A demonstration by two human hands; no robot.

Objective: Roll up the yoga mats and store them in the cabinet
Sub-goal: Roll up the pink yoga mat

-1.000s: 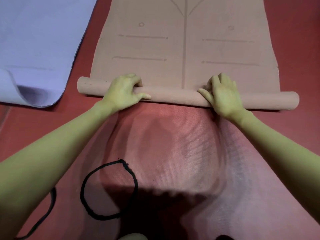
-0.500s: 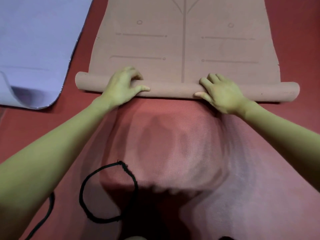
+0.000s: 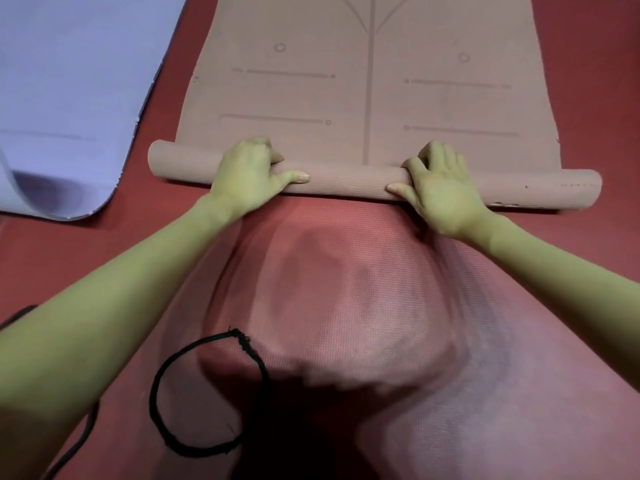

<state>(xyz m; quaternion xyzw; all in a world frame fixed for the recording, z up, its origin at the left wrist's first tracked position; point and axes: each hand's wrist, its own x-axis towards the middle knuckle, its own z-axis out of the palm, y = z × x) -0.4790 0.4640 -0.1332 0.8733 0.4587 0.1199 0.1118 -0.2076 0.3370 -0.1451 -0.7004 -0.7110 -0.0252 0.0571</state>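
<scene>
Both grips curl over the rolled end of the tan yoga mat (image 3: 346,180): I see my left hand (image 3: 247,178) left of centre, my right hand (image 3: 438,188) right; a lavender mat (image 3: 69,81) lies well left.

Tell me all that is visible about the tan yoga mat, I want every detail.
The tan yoga mat looks like matte, finely textured foam. It bears printed alignment marks: a centre line, short horizontal bars, small circles. Its near end is rolled into a narrow tube lying across the view; the rest lies flat, running away out of frame. It rests on the red floor mat. The left hand and right hand both grip the roll, thumbs along its near side.
</scene>
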